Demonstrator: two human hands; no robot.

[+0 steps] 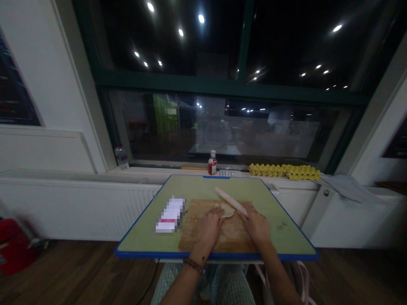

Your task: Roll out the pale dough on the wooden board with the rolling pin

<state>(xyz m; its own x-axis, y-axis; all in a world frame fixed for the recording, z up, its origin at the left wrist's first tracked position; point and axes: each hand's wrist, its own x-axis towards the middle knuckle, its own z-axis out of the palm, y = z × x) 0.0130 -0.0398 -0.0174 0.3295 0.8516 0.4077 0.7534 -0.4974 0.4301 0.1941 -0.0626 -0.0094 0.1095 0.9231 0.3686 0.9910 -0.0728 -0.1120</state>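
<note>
A wooden board (233,239) dusted with flour lies on the green table. On it is a small flattened piece of pale dough (227,210). My left hand (211,222) has its fingers closed at the dough's left edge, partly covering it. A slim wooden rolling pin (227,197) slants from the upper left down to my right hand (257,224), whose fingers are wrapped round its near end. The pin passes just right of the dough; whether they touch is hard to tell.
Left of the board lies a blurred-out phone (171,215) on the green table (143,237) with a blue rim. Along the windowsill stand a reddish bottle (212,163), a clear bottle (121,156) and yellow egg trays (282,171). A grey cloth (348,188) hangs at right.
</note>
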